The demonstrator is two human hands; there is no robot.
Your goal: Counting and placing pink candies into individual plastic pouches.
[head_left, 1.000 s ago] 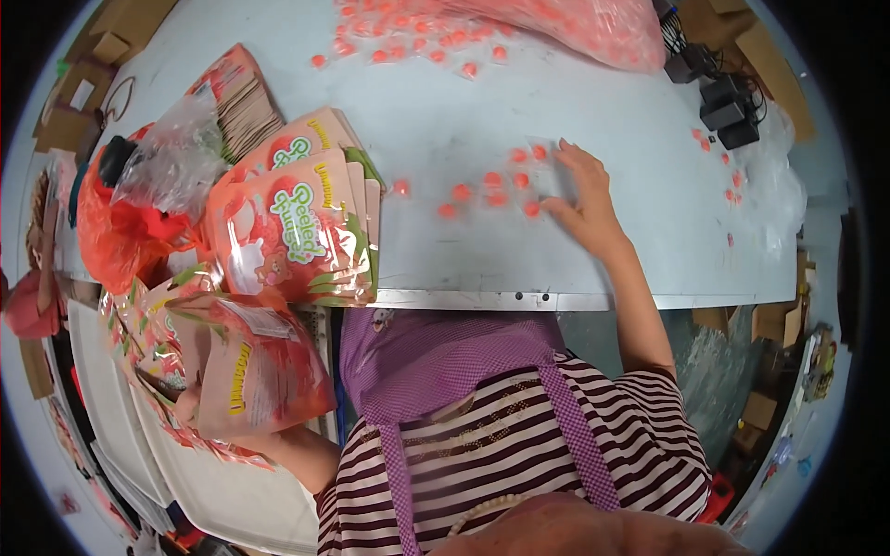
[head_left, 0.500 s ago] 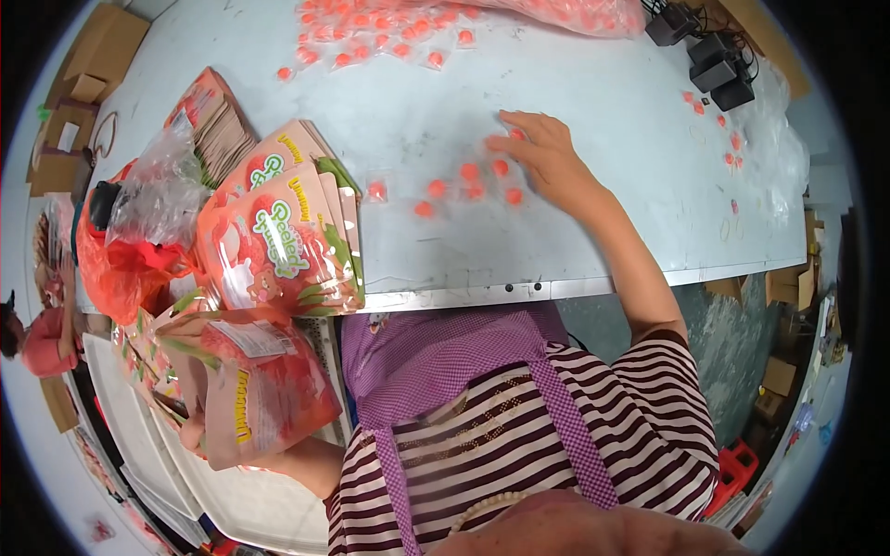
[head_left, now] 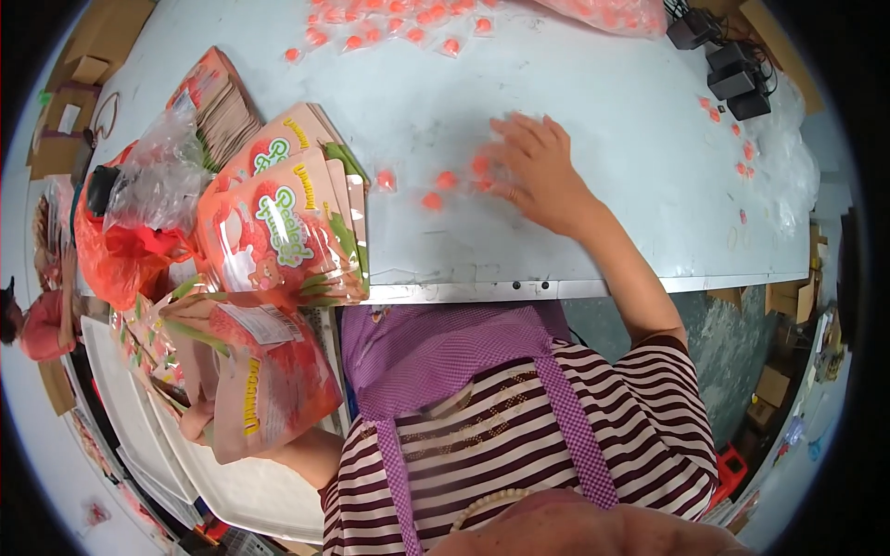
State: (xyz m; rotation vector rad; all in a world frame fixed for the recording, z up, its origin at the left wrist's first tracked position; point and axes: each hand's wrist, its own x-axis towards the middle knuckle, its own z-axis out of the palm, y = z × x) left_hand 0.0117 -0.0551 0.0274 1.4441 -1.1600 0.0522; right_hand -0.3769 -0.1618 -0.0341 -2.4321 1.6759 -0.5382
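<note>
My left hand [head_left: 197, 420] grips a pink-and-red printed stand-up pouch [head_left: 278, 375] at the lower left, below the table edge. Most of its fingers are behind the pouch. Over the table, my right hand [head_left: 547, 185] is palm down, its fingers stretched out and somewhat blurred. Beneath and beside its fingertips lie small clear packets [head_left: 446, 180], each with a round orange-red piece. The hand covers part of this group. One packet [head_left: 386, 180] sits further left, near a stack of flat pouches [head_left: 278, 222].
More packets [head_left: 399, 28] are spread at the far edge beside a large filled plastic bag [head_left: 612, 11]. Black power adapters [head_left: 732, 69] stand at the far right. An orange plastic bag [head_left: 111, 264] and another pouch stack [head_left: 218, 116] lie left. A white tray [head_left: 260, 500] is below the pouch.
My right hand has swept nearer over the packets, and fewer of them show beside it. The left hand still holds the pouch in nearly the same place. The view has shifted slightly.
</note>
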